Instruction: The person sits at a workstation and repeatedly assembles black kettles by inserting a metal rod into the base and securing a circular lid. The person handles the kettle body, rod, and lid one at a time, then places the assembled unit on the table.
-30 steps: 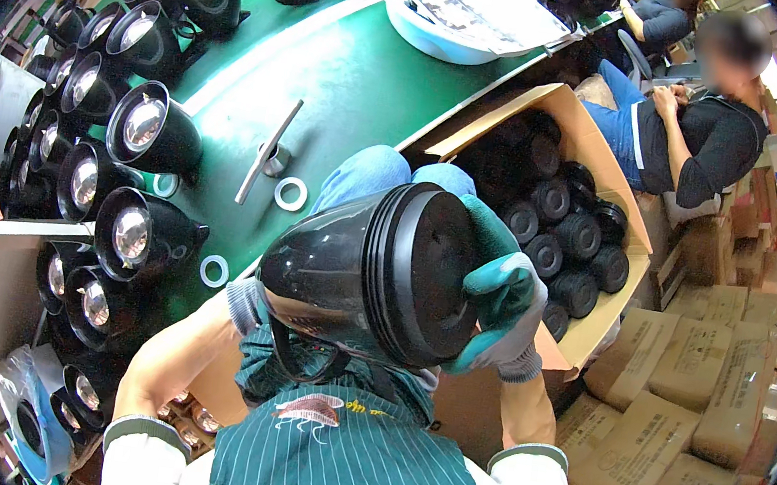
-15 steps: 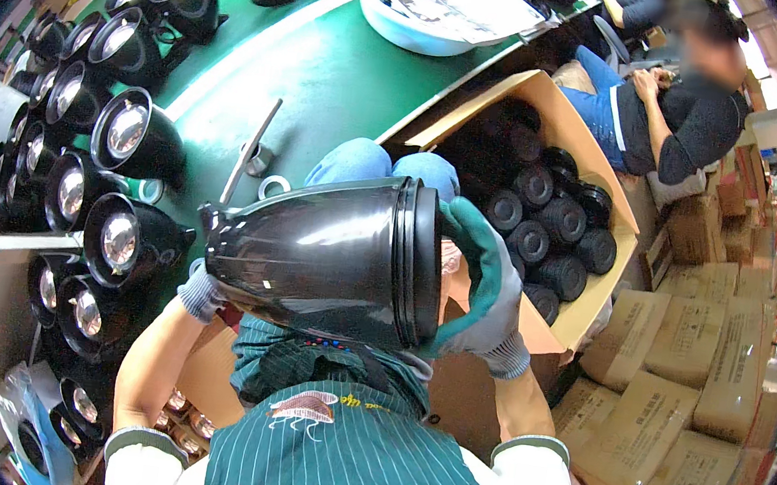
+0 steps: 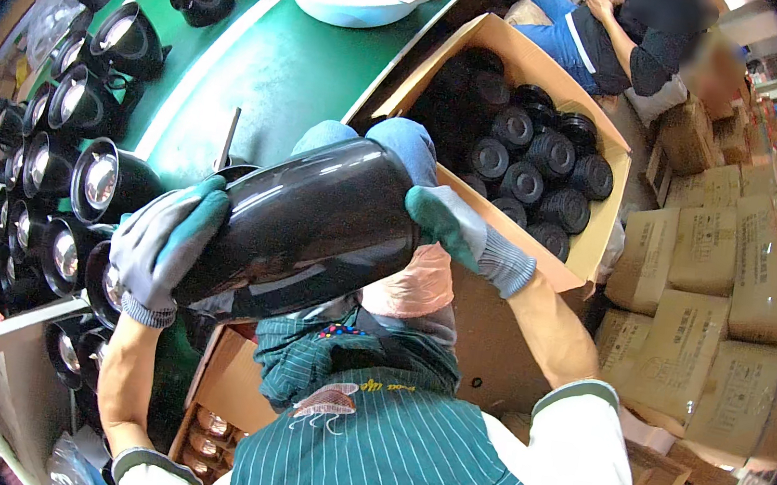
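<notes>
A large glossy black thermos jug body (image 3: 313,224) lies on its side across my lap, tilted with its right end higher. My left hand (image 3: 168,240), in a grey and green glove, wraps over its left end. At the other end my right hand (image 3: 453,226), gloved alike, presses its fingers against the upper rim. Both hands keep hold of it. The jug's underside and part of its left end are hidden. Beyond it a thin metal rod (image 3: 229,138) stands up from the green table (image 3: 284,65).
Black jugs with silvery insides (image 3: 97,180) crowd the left. Ahead right, a cardboard box (image 3: 608,211) holds round black parts (image 3: 522,181). A light blue basin (image 3: 358,14) with sheets sits on the table. Cartons (image 3: 676,346) stack up at right; a seated person (image 3: 617,38) is beyond.
The jug body has turned and tilted, its right end now higher; its ribbed black end ring no longer shows. My left hand has come up over the left end. The whole view has shifted.
</notes>
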Demonstrator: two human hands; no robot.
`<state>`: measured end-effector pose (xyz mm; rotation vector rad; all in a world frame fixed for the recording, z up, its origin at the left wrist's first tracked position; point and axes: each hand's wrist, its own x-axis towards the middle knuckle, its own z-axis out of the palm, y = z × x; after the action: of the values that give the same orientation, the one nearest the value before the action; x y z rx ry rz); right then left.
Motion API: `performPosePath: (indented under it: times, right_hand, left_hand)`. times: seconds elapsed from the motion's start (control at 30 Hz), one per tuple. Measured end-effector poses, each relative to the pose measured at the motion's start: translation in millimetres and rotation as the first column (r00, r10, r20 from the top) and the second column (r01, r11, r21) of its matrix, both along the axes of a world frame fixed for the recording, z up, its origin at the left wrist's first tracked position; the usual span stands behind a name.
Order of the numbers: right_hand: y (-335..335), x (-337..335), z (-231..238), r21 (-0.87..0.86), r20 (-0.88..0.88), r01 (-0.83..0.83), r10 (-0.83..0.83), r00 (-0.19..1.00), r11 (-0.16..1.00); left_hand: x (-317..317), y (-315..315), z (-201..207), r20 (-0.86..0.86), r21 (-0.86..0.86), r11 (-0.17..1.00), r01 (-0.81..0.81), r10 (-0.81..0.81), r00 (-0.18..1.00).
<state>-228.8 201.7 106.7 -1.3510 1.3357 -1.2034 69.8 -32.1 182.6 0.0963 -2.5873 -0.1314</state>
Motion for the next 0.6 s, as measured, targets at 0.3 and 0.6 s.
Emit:
performPosePath:
  times: [0.3,0.6]
  right_hand:
    - [-10,35,1,-0.242,-0.115,0.137,-0.169,0.979,0.960]
    - [-26,70,41,-0.369,0.053,0.351,-0.357,0.933,0.861]
  left_hand:
    - [7,12,-75,-0.335,0.414,0.909,-0.049,0.202,0.920]
    - [-15,38,-71,-0.058,0.614,0.768,-0.183,0.276,0.960]
